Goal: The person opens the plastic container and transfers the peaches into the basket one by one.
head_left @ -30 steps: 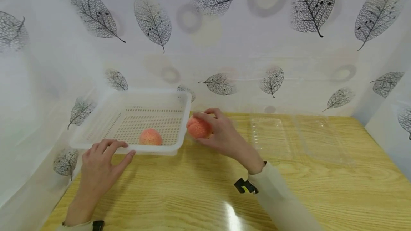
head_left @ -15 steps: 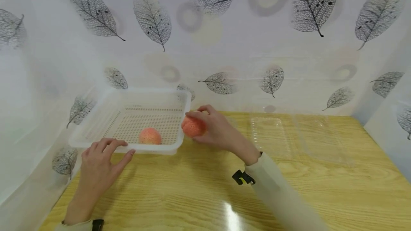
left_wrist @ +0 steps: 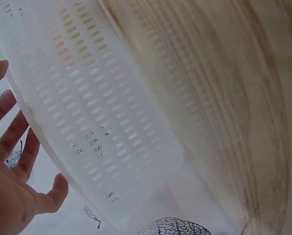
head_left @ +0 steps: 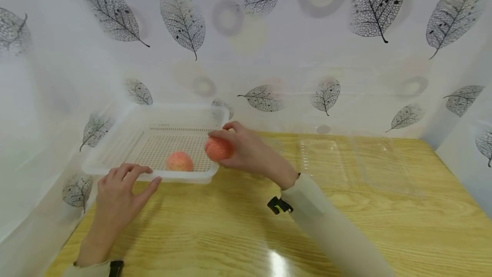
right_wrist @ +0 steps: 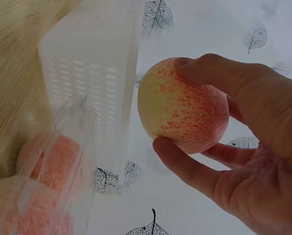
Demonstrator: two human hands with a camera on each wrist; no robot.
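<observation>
My right hand (head_left: 246, 151) holds a pink-red peach (head_left: 219, 148) over the right rim of a white perforated plastic basket (head_left: 127, 166). In the right wrist view, the thumb and fingers pinch the peach (right_wrist: 180, 110), yellowish on one side and red-speckled on the other. Another peach (head_left: 179, 161) lies inside the basket by its near wall. My left hand (head_left: 121, 200) rests on the near left rim, its fingers relaxed. In the left wrist view, fingertips of the left hand (left_wrist: 13, 186) touch the rim edge beside the slotted wall of the basket (left_wrist: 87, 107).
A clear plastic container (head_left: 324, 161) lies on the wooden table (head_left: 215, 234), with its lid part (head_left: 384, 166) to the right. In the right wrist view, peaches (right_wrist: 53, 161) show behind clear plastic (right_wrist: 79, 122). A leaf-patterned sheet (head_left: 284, 63) stands behind the table.
My right hand has moved left with the peach, from beside the basket to over its right rim. The left hand has stayed on the near rim.
</observation>
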